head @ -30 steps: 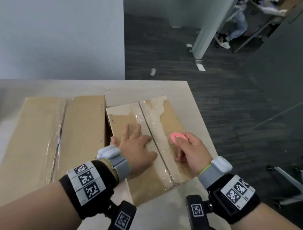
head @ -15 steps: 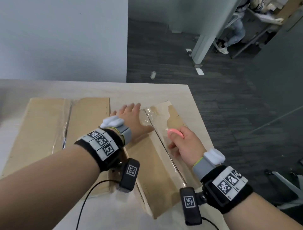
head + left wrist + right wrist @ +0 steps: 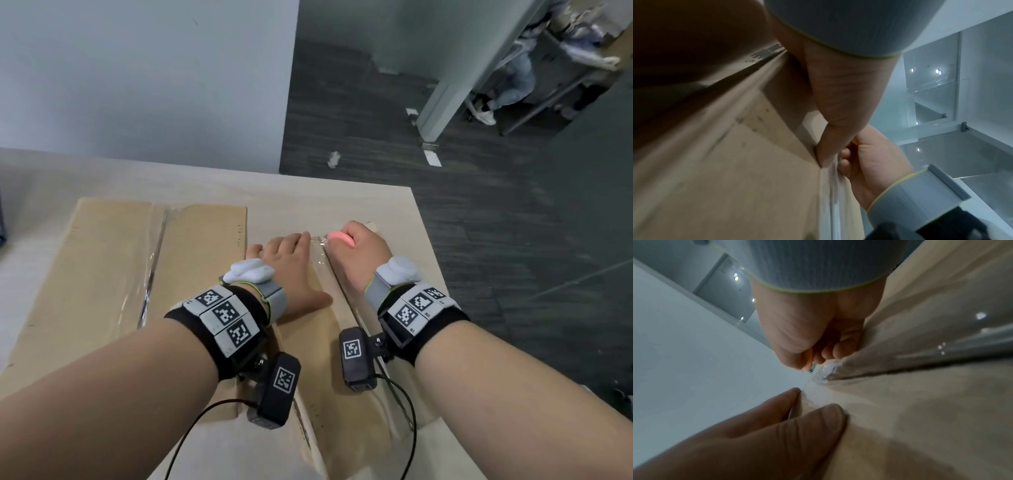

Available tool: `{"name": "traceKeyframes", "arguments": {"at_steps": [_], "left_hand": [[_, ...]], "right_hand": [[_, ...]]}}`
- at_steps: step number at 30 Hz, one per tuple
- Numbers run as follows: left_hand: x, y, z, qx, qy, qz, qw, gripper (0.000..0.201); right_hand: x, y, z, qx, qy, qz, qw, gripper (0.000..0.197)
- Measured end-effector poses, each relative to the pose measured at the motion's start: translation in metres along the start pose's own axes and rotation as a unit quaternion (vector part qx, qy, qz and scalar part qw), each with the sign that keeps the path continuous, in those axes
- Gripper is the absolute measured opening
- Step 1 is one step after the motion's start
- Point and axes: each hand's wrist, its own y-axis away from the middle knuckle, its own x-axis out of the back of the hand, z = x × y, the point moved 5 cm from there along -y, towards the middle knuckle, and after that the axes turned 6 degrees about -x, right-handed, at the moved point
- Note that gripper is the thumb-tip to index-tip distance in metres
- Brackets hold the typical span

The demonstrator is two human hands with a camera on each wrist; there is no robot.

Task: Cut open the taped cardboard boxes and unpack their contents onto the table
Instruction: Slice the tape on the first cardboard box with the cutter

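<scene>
1. The smaller cardboard box (image 3: 329,346) lies in the lower centre of the head view, on the pale table (image 3: 308,192), with a clear tape strip (image 3: 318,260) running along the seam between its top flaps.
2. The right hand (image 3: 363,253), just right of centre in the head view, is closed in a fist round a pink cutter (image 3: 340,238); the right wrist view shows a glint of metal at the fist, right at the crumpled far end of the tape.
3. The left hand (image 3: 291,270) lies flat and spread on the box's left flap, fingers straight, their tips at the box's far edge, touching the tape end; it appears to steady the box.
4. Judging from the cutter's place at the far end of the seam, the cut on this box is either just beginning or just ending; the frames do not settle which, and the flaps lie closed.
5. The larger cardboard box (image 3: 113,274), at the left of the head view, looks untouched, its own tape unbroken down the middle.
6. No contents show anywhere on the table, so unpacking has not begun; most of the task seems left.
</scene>
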Motion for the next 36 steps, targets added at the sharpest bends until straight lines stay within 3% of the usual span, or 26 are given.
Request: {"name": "traceKeyframes", "arguments": {"at_steps": [18,36], "left_hand": [[-0.003,0.000,-0.002,-0.004,-0.004,0.003,1.000,0.117],[-0.002,0.001,0.001,0.007,-0.016,0.015,1.000,0.114]], "right_hand": [[-0.017,-0.006,-0.002,0.036,0.096,-0.022,0.995,0.028],[-0.013,0.013,0.007,0.002,0.125,-0.036,0.992,0.021]]}}
